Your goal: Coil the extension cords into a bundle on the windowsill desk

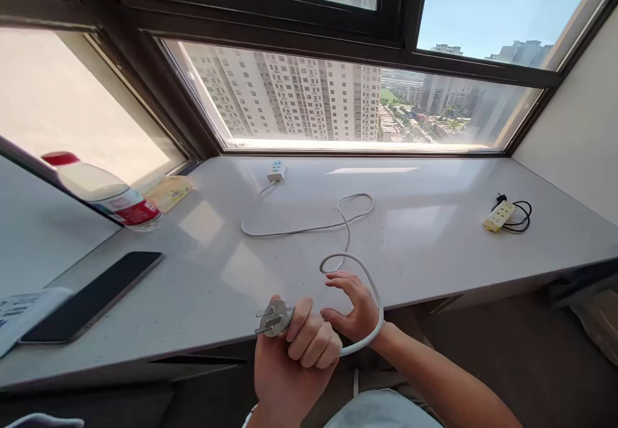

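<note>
My left hand (294, 351) is closed in a fist round a grey plug (273, 318), its metal prongs pointing left. From the plug a white cable (347, 228) loops over my right hand (351, 309), whose fingers curl inside the loop. The cable then snakes across the stone windowsill (434, 241) to a small white power strip (277, 171) near the window. Both hands sit at the sill's front edge.
A yellow power strip (500, 215) with a coiled black cord lies at the right. A plastic bottle (103, 191) with a red cap lies on its side at the left beside a yellow packet (168, 191). A dark phone (94, 296) rests at the near left.
</note>
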`<state>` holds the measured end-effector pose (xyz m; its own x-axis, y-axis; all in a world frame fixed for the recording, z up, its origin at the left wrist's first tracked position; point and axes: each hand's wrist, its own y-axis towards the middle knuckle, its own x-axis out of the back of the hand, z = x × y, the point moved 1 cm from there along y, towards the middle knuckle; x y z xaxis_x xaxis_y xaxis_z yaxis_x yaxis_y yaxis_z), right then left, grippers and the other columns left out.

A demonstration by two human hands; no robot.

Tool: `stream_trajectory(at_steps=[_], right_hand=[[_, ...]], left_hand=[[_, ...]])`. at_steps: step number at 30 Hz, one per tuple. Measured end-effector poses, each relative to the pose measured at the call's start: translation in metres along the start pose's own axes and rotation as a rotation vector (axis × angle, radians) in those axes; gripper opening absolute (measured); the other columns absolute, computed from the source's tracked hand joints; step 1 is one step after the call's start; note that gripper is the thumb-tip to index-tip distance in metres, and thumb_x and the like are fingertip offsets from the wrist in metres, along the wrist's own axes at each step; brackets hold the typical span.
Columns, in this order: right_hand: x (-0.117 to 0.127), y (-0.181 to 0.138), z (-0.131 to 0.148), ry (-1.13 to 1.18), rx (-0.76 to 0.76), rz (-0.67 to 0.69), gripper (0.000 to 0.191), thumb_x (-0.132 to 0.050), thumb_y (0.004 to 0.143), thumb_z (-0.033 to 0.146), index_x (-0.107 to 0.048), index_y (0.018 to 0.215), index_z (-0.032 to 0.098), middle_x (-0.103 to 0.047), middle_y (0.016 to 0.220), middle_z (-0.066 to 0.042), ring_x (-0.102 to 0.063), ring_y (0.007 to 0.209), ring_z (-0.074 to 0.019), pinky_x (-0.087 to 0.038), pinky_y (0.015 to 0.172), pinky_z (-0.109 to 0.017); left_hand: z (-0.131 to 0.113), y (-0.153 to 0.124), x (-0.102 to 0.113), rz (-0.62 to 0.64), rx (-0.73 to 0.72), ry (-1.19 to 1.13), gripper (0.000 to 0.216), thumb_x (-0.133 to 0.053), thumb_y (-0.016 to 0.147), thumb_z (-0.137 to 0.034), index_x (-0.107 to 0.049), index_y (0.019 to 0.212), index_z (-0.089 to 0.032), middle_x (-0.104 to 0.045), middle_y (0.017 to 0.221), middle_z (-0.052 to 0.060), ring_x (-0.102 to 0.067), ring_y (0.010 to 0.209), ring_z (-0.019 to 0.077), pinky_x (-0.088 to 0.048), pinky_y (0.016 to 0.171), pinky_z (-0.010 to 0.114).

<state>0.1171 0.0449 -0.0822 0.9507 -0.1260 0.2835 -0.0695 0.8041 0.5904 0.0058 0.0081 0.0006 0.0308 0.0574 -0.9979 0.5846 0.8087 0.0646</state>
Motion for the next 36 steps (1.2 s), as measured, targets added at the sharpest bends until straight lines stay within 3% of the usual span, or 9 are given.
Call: stream_trajectory(at_steps=[5, 11, 14, 16, 18, 22, 25, 29, 36], right_hand=[[0.019, -0.028, 0.013, 0.001, -0.078, -0.029, 0.005, -0.061, 0.081, 0.025, -0.063, 0.078, 0.021, -0.068, 0.081, -0.005, -0.062, 0.079, -0.0177, -0.049, 0.075, -0.032], [0.048, -0.057, 0.016, -0.130, -0.175, -0.096, 0.023, -0.056, 0.084, 0.023, -0.050, 0.062, 0.020, -0.052, 0.060, 0.001, -0.049, 0.059, -0.0133, -0.041, 0.057, -0.026], [0.060, -0.050, 0.021, -0.250, -0.098, -0.215, 0.010, -0.060, 0.081, 0.026, -0.058, 0.089, 0.021, -0.060, 0.089, -0.007, -0.057, 0.081, -0.0196, -0.048, 0.071, -0.033], [0.063, -0.042, 0.028, -0.357, 0.004, -0.187, 0.038, -0.064, 0.077, 0.027, -0.054, 0.113, 0.021, -0.056, 0.117, -0.014, -0.053, 0.109, -0.0275, -0.046, 0.090, -0.044], [0.060, -0.034, 0.034, -0.430, 0.110, -0.044, 0.044, -0.065, 0.074, 0.026, -0.054, 0.117, 0.024, -0.053, 0.127, -0.013, -0.044, 0.124, -0.0303, -0.037, 0.102, -0.049], [0.043, -0.032, 0.036, -0.394, 0.302, 0.206, 0.007, -0.059, 0.079, 0.024, -0.058, 0.073, 0.027, -0.062, 0.072, 0.001, -0.061, 0.086, -0.0186, -0.031, 0.109, -0.044], [0.032, -0.033, 0.029, -0.439, 0.379, 0.145, 0.033, -0.055, 0.083, 0.021, -0.042, 0.052, 0.024, -0.042, 0.048, 0.007, -0.047, 0.052, -0.0120, -0.039, 0.102, -0.038], [0.036, -0.026, 0.011, -0.492, 0.423, 0.134, 0.040, -0.053, 0.085, 0.022, -0.037, 0.048, 0.023, -0.039, 0.045, 0.007, -0.038, 0.045, -0.0105, -0.042, 0.095, -0.035], [0.094, -0.012, -0.050, -0.755, 0.243, 0.124, 0.045, -0.044, 0.090, 0.025, -0.039, 0.045, 0.021, -0.042, 0.042, 0.003, -0.034, 0.043, -0.0099, -0.038, 0.068, -0.027]], left_hand=[[-0.011, 0.000, -0.005, -0.029, -0.028, 0.076, 0.048, -0.053, 0.088, -0.046, -0.036, 0.053, -0.017, -0.009, 0.042, -0.009, -0.006, 0.039, 0.0061, -0.011, 0.042, 0.025], [-0.017, -0.008, 0.014, -0.145, -0.064, 0.137, 0.049, -0.046, 0.091, -0.048, -0.042, 0.054, -0.017, -0.007, 0.045, -0.009, -0.005, 0.041, 0.0070, -0.011, 0.043, 0.026], [-0.009, -0.013, 0.023, -0.201, -0.036, 0.150, 0.051, -0.044, 0.091, -0.051, -0.043, 0.054, -0.017, -0.006, 0.046, -0.008, -0.004, 0.042, 0.0074, -0.012, 0.043, 0.026], [-0.002, -0.014, 0.027, -0.213, -0.009, 0.147, 0.051, -0.046, 0.090, -0.051, -0.043, 0.053, -0.017, -0.005, 0.045, -0.008, -0.003, 0.042, 0.0072, -0.013, 0.043, 0.026], [0.003, -0.016, 0.028, -0.214, 0.006, 0.143, 0.050, -0.049, 0.089, -0.050, -0.041, 0.053, -0.017, -0.005, 0.045, -0.009, -0.004, 0.042, 0.0070, -0.013, 0.043, 0.025], [0.004, -0.018, 0.028, -0.213, 0.002, 0.167, 0.048, -0.052, 0.087, -0.047, -0.036, 0.053, -0.018, -0.004, 0.046, -0.009, -0.004, 0.043, 0.0072, -0.012, 0.043, 0.026], [0.002, -0.021, 0.027, -0.222, -0.019, 0.206, 0.049, -0.052, 0.087, -0.048, -0.032, 0.053, -0.018, -0.004, 0.046, -0.009, -0.004, 0.042, 0.0072, -0.012, 0.042, 0.026], [-0.005, -0.030, 0.010, -0.242, -0.120, 0.271, 0.047, -0.052, 0.085, -0.045, -0.031, 0.052, -0.019, -0.006, 0.046, -0.008, -0.004, 0.041, 0.0073, -0.013, 0.040, 0.027], [-0.069, -0.075, -0.022, -0.355, -0.421, 0.439, 0.028, -0.065, 0.069, -0.031, -0.043, 0.055, -0.019, -0.030, 0.041, -0.006, -0.019, 0.038, 0.0068, -0.028, 0.037, 0.024]])
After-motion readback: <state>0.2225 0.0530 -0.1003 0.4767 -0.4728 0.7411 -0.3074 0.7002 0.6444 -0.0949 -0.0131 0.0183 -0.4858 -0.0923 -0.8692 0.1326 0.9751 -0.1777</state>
